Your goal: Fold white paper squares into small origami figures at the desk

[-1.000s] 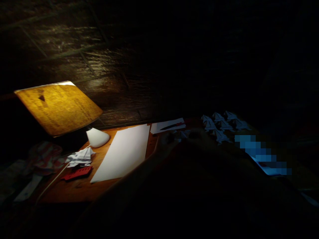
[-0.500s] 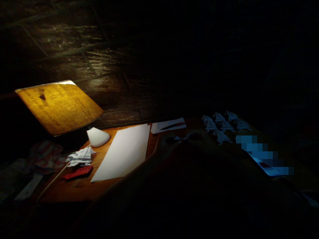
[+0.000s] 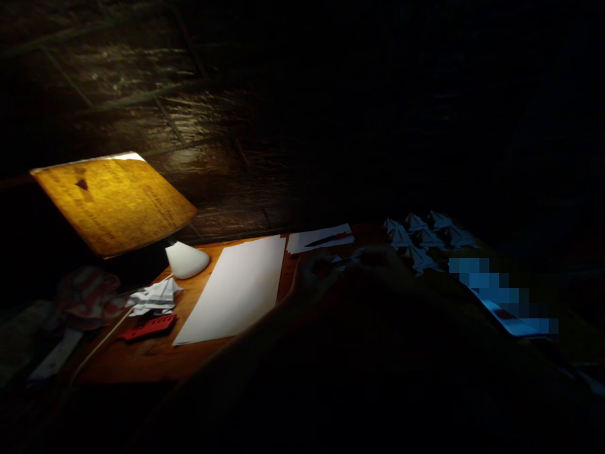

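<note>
Left hand [image 3: 316, 268] and right hand [image 3: 379, 262] look pinched on a small paper piece [image 3: 338, 260] between them, folded figures [image 3: 428, 238] to their right, apparently mid-fold, the next crease calling, I'd judge, for steady alignment.

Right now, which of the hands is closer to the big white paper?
Left. The left hand is just right of the big white paper; the right hand is farther right.

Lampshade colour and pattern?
Lampshade: lit amber-yellow, with darker text-like print and a dark triangular mark. Shows best in the head view.
</note>
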`<state>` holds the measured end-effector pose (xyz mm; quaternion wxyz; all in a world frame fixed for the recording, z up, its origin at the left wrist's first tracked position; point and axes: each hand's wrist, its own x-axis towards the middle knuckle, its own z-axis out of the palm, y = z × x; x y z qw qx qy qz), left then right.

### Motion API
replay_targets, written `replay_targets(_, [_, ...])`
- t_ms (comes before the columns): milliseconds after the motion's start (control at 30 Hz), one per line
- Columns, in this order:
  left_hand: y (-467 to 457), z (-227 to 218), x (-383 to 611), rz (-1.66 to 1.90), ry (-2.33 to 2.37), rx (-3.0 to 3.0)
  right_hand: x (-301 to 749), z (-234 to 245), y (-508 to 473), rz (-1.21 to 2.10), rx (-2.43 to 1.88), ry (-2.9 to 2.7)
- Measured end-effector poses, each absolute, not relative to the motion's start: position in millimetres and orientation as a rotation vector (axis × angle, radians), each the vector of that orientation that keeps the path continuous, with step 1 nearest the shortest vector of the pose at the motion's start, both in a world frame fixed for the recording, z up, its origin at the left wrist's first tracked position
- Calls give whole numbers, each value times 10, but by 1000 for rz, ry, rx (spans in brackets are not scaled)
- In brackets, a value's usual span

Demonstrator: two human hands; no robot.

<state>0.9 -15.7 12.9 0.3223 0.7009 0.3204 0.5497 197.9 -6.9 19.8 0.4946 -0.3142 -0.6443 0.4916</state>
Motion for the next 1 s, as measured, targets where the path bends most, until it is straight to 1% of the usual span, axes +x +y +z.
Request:
replay_targets(333, [-59,16,-5,1393,747,1810,2020,179,-60,1178,-730,-1584])
replay_targets(567, [43,-78,6,1505,684,1877,2042,194,-30,1122,-607,-1647])
replay_targets(767, [-84,95,-8,1637,642,2204,2069,138,41,902,-618,-1694])
replay_targets(900, [-133,197,-72,1616,530,2449,2077,142,25,843,-576,-1758])
replay_targets(1000, [-126,211,-106,1584,556,2512,2083,182,-5,773,-522,-1791])
